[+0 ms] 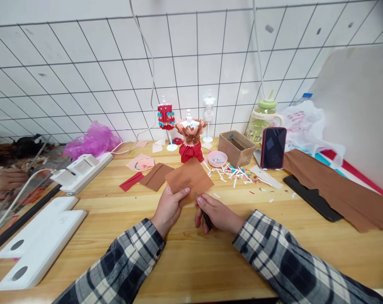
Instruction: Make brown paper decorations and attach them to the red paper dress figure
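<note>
A square of brown paper (191,177) is pinched at its lower left edge by my left hand (171,207), thumb on top. My right hand (215,213) is closed around small black-handled scissors (207,220). Their thin metal tip is close to the paper's lower right edge; I cannot tell whether they touch. Most of the blades and grips is hidden by my fingers. Just beyond the paper stands a small dress form with a red skirt (191,153) and a fan-pleated brown and pink top (193,131). Darker brown paper (156,177) and a folded red piece (131,181) lie left of the held sheet.
Behind stand a red-dressed form (166,117) and a white form (209,112). A pink dish (217,158), white paper strips (236,174), a cardboard box (237,147) and a phone (273,147) lie rightward. A power strip (87,172) is left, near another person's hand (3,182).
</note>
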`<state>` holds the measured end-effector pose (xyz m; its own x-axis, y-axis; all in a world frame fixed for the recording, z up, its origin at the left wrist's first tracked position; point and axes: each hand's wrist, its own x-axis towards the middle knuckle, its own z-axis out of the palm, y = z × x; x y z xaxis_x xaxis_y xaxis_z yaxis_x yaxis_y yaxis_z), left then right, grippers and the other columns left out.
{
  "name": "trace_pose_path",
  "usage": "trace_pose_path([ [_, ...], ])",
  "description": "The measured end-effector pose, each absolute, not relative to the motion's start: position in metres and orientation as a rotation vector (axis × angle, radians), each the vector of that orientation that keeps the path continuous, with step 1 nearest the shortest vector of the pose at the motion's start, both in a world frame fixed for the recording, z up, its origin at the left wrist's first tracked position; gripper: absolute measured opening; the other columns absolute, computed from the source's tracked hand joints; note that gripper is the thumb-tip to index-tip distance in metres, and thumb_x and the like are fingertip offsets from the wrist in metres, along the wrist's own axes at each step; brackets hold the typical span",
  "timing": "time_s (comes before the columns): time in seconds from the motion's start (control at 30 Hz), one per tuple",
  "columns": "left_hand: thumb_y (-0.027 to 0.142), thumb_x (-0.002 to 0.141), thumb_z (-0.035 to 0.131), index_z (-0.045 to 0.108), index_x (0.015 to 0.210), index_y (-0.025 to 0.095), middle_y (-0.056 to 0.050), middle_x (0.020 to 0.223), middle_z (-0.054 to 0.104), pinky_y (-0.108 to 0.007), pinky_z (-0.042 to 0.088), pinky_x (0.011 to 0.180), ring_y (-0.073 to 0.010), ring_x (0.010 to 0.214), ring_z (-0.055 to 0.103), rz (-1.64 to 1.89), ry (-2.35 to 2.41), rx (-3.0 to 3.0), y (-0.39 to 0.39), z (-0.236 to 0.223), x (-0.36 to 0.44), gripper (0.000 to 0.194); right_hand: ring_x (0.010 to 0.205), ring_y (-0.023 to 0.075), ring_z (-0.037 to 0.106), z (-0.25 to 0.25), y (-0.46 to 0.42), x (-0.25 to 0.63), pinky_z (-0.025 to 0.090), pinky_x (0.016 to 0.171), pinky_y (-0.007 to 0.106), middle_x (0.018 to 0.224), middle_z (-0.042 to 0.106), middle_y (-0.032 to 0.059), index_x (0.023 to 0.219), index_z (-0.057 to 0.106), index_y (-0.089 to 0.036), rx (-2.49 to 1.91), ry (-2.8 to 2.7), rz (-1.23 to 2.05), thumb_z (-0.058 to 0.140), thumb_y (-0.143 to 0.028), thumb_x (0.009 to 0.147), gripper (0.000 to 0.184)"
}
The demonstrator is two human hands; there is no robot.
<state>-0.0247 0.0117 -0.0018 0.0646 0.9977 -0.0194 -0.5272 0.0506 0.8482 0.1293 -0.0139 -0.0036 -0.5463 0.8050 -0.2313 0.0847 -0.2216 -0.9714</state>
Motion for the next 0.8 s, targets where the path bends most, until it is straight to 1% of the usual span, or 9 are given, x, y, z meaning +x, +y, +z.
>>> trace_pose_path([
  [0.2, 0.011, 0.067, 0.076, 0.055, 0.125, 0.021, -0.009, 0.118, 0.067, -0.039, 0.047, 0.098, -0.0243, 0.107, 0.064, 1.351, 0.779, 0.812, 0.0111, -0.0040, -0.0248, 0.062, 0.034, 0.0101, 0.050, -0.0040, -0.0139, 0.1287, 0.033, 0.036, 0.021, 0.057, 0.062, -0.0045, 0.087, 0.034, -0.023, -1.064, -1.497, 1.821, 0.031, -0.060, 0.091, 0.037],
  [0.37, 0.012, 0.067, 0.076, 0.055, 0.125, 0.021, -0.010, 0.122, 0.065, -0.038, 0.049, 0.096, -0.0240, 0.105, 0.065, 1.340, 0.780, 0.818, 0.0107, -0.0037, -0.0253, 0.062, 0.031, 0.0090, 0.045, -0.0030, -0.0132, 0.1289, 0.033, 0.034, 0.020, 0.049, 0.054, -0.0079, 0.086, 0.036, -0.023, -1.123, -1.493, 1.791, 0.030, -0.057, 0.092, 0.036],
  [0.5, 0.011, 0.066, 0.077, 0.055, 0.125, 0.022, -0.009, 0.122, 0.065, -0.038, 0.048, 0.096, -0.0235, 0.104, 0.065, 1.340, 0.780, 0.809, 0.0109, -0.0038, -0.0254, 0.063, 0.032, 0.0084, 0.045, -0.0019, -0.0131, 0.1291, 0.035, 0.034, 0.019, 0.050, 0.053, -0.0082, 0.084, 0.035, -0.023, -1.150, -1.495, 1.780, 0.031, -0.055, 0.092, 0.034],
  [0.7, 0.012, 0.066, 0.076, 0.053, 0.126, 0.020, -0.011, 0.123, 0.064, -0.039, 0.048, 0.095, -0.0262, 0.110, 0.062, 1.334, 0.789, 0.815, 0.0107, -0.0020, -0.0243, 0.065, 0.032, 0.0080, 0.044, -0.0010, -0.0135, 0.1293, 0.036, 0.034, 0.019, 0.050, 0.050, -0.0090, 0.082, 0.035, -0.023, -1.171, -1.498, 1.766, 0.032, -0.052, 0.094, 0.031],
  [0.8, 0.012, 0.066, 0.076, 0.053, 0.125, 0.020, -0.011, 0.122, 0.065, -0.039, 0.047, 0.096, -0.0260, 0.111, 0.061, 1.330, 0.798, 0.813, 0.0104, -0.0012, -0.0239, 0.065, 0.032, 0.0079, 0.044, -0.0018, -0.0134, 0.1290, 0.036, 0.034, 0.019, 0.051, 0.051, -0.0087, 0.083, 0.035, -0.023, -1.153, -1.494, 1.767, 0.032, -0.052, 0.093, 0.031],
])
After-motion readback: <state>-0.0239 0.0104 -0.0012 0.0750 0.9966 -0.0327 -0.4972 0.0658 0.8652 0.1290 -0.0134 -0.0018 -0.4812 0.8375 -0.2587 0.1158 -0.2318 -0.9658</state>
